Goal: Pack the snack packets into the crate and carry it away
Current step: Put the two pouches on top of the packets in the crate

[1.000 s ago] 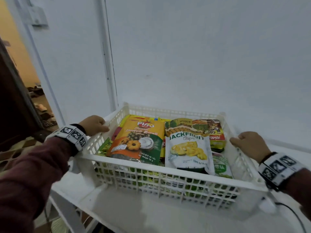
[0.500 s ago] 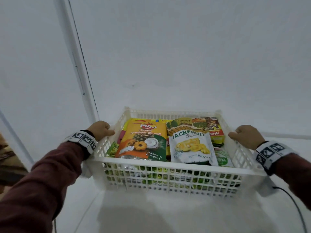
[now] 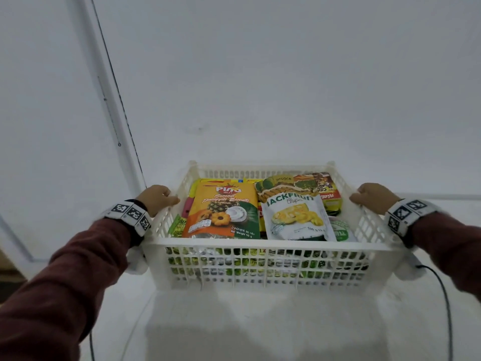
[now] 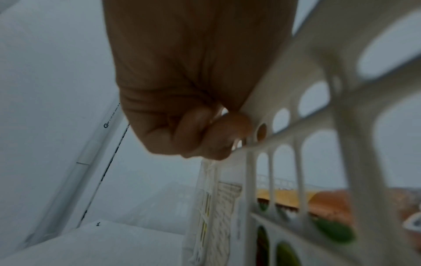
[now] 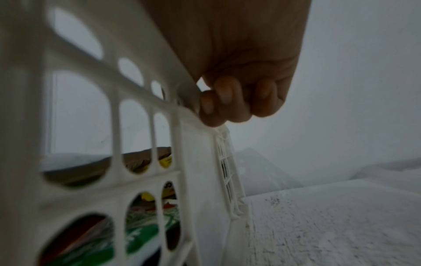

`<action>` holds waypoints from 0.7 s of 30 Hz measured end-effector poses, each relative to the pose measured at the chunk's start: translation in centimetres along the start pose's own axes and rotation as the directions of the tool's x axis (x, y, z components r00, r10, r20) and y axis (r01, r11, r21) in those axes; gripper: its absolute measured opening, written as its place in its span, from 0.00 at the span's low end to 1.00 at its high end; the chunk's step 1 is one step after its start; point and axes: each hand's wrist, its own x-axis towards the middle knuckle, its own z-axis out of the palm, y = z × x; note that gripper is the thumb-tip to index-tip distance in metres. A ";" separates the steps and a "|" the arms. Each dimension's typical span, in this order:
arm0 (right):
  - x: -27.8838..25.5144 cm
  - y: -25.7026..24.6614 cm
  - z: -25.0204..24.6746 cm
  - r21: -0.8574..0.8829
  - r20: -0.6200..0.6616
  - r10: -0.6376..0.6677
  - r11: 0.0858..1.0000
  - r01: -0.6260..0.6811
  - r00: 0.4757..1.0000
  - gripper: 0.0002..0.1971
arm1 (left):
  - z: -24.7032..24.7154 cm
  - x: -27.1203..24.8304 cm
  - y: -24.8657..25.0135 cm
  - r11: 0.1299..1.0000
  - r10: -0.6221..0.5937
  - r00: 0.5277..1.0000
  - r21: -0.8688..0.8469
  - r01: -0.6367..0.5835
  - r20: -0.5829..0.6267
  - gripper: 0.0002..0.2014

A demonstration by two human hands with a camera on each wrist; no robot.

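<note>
A white slotted crate (image 3: 260, 244) sits in front of me, filled with several snack packets. On top lie an orange pineapple-biscuit packet (image 3: 221, 214) and a white jackfruit-chips packet (image 3: 296, 217). My left hand (image 3: 157, 199) grips the crate's left rim, fingers curled under the rim (image 4: 205, 129). On the opposite side my right hand (image 3: 374, 198) grips the right rim, with fingers (image 5: 227, 100) hooked under the crate's edge (image 5: 159, 100). Through the side slots (image 5: 141, 228) more packets show.
A white wall (image 3: 286, 74) stands close behind the crate. A white door frame edge (image 3: 114, 105) runs up at the left. Below the crate is a white surface (image 3: 260, 321). A dark cable (image 3: 445, 308) hangs from my right wrist.
The view has swung right: the doorway and the white table at the left have gone out of sight. Both hands keep their grip on the crate, now squarely facing the wall.
</note>
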 end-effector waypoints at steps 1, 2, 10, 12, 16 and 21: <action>-0.2 0.0 0.0 0.015 -0.002 0.004 1.000 -0.004 1.000 0.19 | 0.0 -0.3 0.0 1.000 0.006 1.000 -0.005 -0.006 0.012 0.14; -0.5 0.0 0.0 0.034 -0.008 0.009 0.999 -0.009 1.000 0.16 | 0.0 -0.5 0.0 1.000 0.013 0.999 0.000 -0.013 0.031 0.14; -3.0 0.9 -0.3 0.214 0.069 0.039 0.975 -0.053 0.997 0.24 | -2.4 -4.1 -0.9 0.996 -0.057 0.952 -0.044 0.074 0.300 0.14; -4.2 1.5 -0.5 0.198 0.098 0.013 0.980 -0.032 0.995 0.25 | -4.1 -5.4 -0.9 0.997 -0.079 0.934 0.002 0.083 0.349 0.13; -6.9 2.8 -0.7 0.249 0.129 -0.003 0.968 -0.030 0.992 0.21 | -7.3 -7.9 0.9 1.000 0.026 0.980 0.003 -0.027 0.199 0.14; -9.9 5.3 -1.2 0.257 0.179 -0.039 0.966 -0.009 0.983 0.18 | -7.8 -13.1 8.1 0.883 0.414 0.910 -0.223 -0.412 -0.041 0.19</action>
